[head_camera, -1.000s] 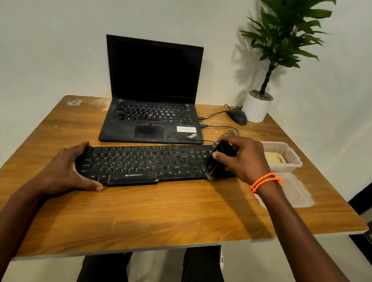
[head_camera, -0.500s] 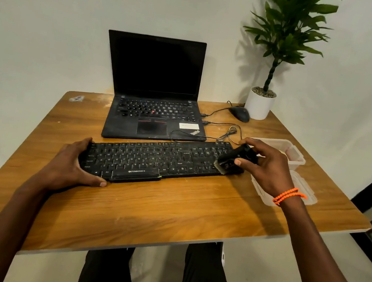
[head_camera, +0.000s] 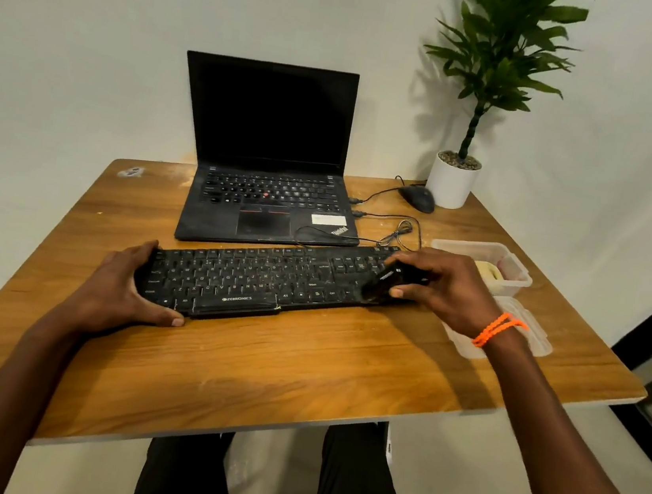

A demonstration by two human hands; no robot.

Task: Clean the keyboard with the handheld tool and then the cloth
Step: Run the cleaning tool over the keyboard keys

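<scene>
We see a black keyboard (head_camera: 266,278) lying on a wooden bench (head_camera: 300,367), its long side running left to right in front of a laptop (head_camera: 269,164). Our left hand (head_camera: 123,290) grips its left end. Our right hand (head_camera: 441,289), curled round a small dark brush (head_camera: 388,282), holds it on the keyboard's right end, so the unswept keys stretch away leftward. The keys look dusty and worn.

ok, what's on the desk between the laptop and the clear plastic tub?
In the head view, a loosely coiled black cable lies on the wooden table between the laptop and the tub. Nothing else shows there.
</scene>
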